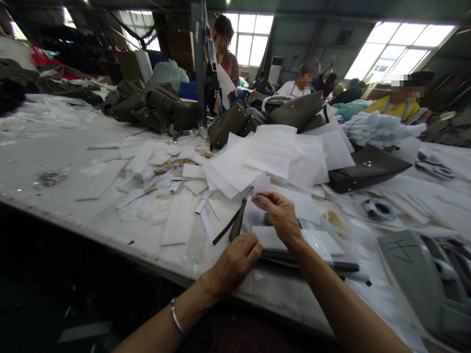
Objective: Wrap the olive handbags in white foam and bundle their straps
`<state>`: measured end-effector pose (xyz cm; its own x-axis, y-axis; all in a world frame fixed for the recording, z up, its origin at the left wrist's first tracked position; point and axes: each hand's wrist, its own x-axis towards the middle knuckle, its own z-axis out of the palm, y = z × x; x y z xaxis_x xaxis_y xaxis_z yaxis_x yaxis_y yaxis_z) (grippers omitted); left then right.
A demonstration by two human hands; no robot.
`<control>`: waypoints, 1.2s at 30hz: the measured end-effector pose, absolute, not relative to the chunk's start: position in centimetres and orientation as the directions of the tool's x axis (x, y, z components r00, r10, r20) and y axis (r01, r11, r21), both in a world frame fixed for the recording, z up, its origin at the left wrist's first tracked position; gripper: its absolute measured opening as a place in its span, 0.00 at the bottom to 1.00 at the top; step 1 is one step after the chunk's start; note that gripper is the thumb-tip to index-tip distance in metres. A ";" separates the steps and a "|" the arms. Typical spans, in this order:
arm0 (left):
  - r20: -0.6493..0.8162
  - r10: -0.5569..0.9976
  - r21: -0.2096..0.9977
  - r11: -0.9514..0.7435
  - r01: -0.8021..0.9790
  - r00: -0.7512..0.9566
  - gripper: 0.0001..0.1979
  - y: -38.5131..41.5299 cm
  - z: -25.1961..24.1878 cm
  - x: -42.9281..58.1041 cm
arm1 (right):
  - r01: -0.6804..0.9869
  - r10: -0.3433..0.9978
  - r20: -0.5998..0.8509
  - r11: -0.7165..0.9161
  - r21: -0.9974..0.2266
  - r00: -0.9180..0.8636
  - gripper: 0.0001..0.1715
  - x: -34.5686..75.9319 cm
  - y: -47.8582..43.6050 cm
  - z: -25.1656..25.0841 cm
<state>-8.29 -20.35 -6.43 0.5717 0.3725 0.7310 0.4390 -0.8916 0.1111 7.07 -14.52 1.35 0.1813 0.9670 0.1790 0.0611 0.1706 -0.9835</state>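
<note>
Item 1: left hand (237, 257), bare, silver bangle at the wrist; it is resting with bent fingers at the near edge of the work; good practice, in judgement, is pressing lightly and evenly there, so that nothing is sliding; whether the fingers are gripping, one cannot tell

Item 2: flat dark-olive bag of leather-like material (279, 258); it is lying by the table's near edge, beneath and between the hands, a stiff white rectangular board (270, 239) resting upon it

Item 3: right hand (279, 215), bare, raised over the bag; thumb and forefinger are meeting in a pinch, apparently grasping the lower edge of Item 4, the other fingers curling in

Item 4: small translucent white sheet (262, 184), thin; it is standing up just beyond the right fingertips; a light hold at the edge is probably serving best, since a hard pinch is risking creases and thin leaves may be clinging together

Item 5: long pale worktable (55, 162), carrying white offcut strips (206, 223) left of the bag; these are best lying clear of it

Item 6: heap of square white sheets (272, 152), overlapping, spreading beyond the right hand

Item 7: dark-olive bag with gold-coloured clasp (368, 171), lying farther off to the right

Item 8: co-worker in a yellow top (393, 110), sitting or standing across the table
</note>
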 end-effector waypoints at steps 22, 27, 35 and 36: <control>0.770 0.460 0.207 -0.835 0.510 0.441 0.15 -20.9 -6.9 -8.9 | 0.582 0.709 0.540 0.695 -0.422 -0.454 0.19 9.0 -24.7 -2.0; 0.726 0.451 0.182 -0.854 0.487 0.520 0.15 -20.9 -6.6 -9.2 | 0.599 0.748 0.457 0.662 -0.451 -0.482 0.08 9.3 -25.2 -0.4; 0.736 0.444 0.165 -0.850 0.501 0.510 0.15 -20.9 -6.8 -9.1 | 0.968 0.991 0.058 0.129 -0.217 -0.119 0.14 13.5 -17.0 1.4; 0.745 0.439 0.162 -0.849 0.502 0.502 0.15 -20.8 -6.8 -9.1 | 0.969 0.993 -0.014 0.110 -0.222 -0.116 0.15 13.8 -15.9 1.1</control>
